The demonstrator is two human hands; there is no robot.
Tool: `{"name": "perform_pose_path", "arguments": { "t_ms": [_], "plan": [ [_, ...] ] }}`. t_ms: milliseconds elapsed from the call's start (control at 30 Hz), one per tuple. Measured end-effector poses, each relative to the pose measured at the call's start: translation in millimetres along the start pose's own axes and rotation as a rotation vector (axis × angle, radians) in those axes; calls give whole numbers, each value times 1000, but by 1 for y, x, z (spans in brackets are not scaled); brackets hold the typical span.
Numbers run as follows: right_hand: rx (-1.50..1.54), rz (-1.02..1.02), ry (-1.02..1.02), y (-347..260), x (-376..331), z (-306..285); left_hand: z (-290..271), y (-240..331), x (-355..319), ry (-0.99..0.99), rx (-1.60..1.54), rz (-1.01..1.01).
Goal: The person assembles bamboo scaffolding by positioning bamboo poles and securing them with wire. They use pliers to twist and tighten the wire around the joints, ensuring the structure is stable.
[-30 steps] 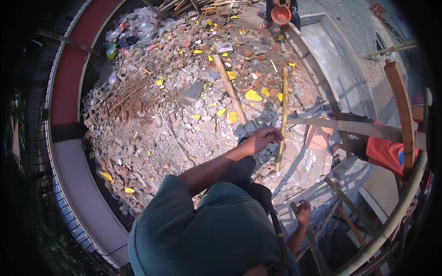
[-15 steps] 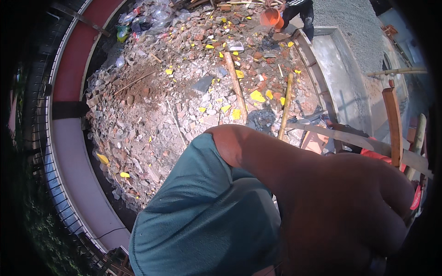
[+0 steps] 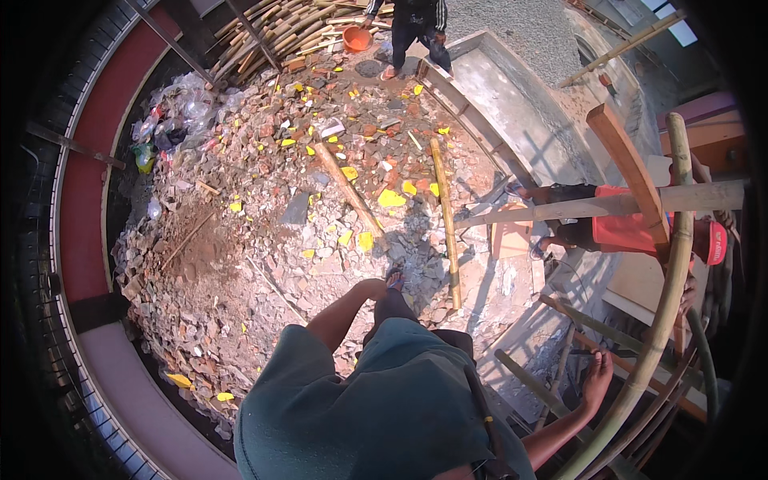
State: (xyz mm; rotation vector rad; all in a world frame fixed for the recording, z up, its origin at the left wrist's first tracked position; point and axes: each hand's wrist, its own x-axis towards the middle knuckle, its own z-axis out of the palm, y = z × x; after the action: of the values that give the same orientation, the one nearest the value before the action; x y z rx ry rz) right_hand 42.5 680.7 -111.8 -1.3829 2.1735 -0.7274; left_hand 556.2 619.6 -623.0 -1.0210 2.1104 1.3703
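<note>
My right hand [image 3: 595, 382] is at the lower right, beside a long curved bamboo pole [image 3: 666, 320]. Its fingers are slightly bent and apart, and I see nothing held in them. Crossed lengths of bamboo and wood [image 3: 528, 376] lie below and around that hand. My left arm [image 3: 346, 314] sticks out of the green sleeve with the elbow bent; the left hand is hidden behind my shirt [image 3: 376, 400]. Down the shirt's right side runs a dark strap-like thing [image 3: 485, 408] with a small yellow band.
Rubble [image 3: 216, 280] with yellow pieces covers the ground; two poles [image 3: 445, 224] lie on it. A person [image 3: 416, 32] at the far side holds an orange bucket [image 3: 357, 39]. A person in red [image 3: 624, 220] is at right, behind a wooden post [image 3: 628, 172] and a crossing pole [image 3: 576, 210].
My left arm, which crossed the view large and close toward the right, has drawn back and down. My right hand has come into view. The view has shifted, showing more of both co-workers.
</note>
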Motion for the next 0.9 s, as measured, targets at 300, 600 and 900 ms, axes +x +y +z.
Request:
{"name": "perform_pose_path", "arguments": {
  "t_ms": [300,600,900],
  "plan": [
    [-225,110,182,-58,-33,-94,102,-72,10,81,-357,83],
    [-204,137,295,6,31,-158,27,-54,-28,1015,-1337,-352],
    [-412,53,426,36,3,-180,206,-16,-92,-107,-838,-409]
  ]
}}
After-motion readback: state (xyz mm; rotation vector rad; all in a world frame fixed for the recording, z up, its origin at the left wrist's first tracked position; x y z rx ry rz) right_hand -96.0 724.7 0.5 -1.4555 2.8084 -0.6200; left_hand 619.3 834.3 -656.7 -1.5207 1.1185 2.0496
